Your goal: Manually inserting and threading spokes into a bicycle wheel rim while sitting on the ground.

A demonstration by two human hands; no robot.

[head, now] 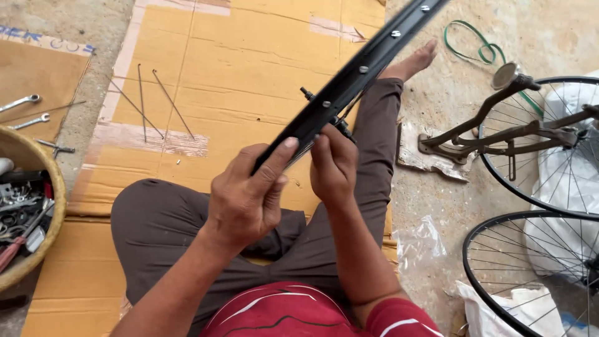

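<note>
A black wheel rim (349, 81) is running diagonally from the lower middle of the view to the upper right edge, held above the person's crossed legs; round holes with small silver fittings are showing along its flat inner face, and thin spokes and a small dark part are showing beneath it near the hands.

The left hand (246, 200) is gripping the rim's lower end, thumb pressing along the top face and fingers curling underneath. The right hand (334, 165) is closing around the rim's underside just beside the left, fingers bunching at the spokes; what it is pinching cannot be told.

At the left edge, a round basket (43, 249) is sitting on the floor, holding a jumble of metal tools and a red-handled one.

The person is sitting on flattened cardboard (237, 56). Three loose spokes (153, 103) are lying on it, well apart from the hands. Spanners (22, 103) are lying on another cardboard piece above the basket. On the right, two spoked wheels (530, 268) and a dark metal stand (493, 134) are resting on the concrete; a green band (480, 47) is lying above them.
</note>
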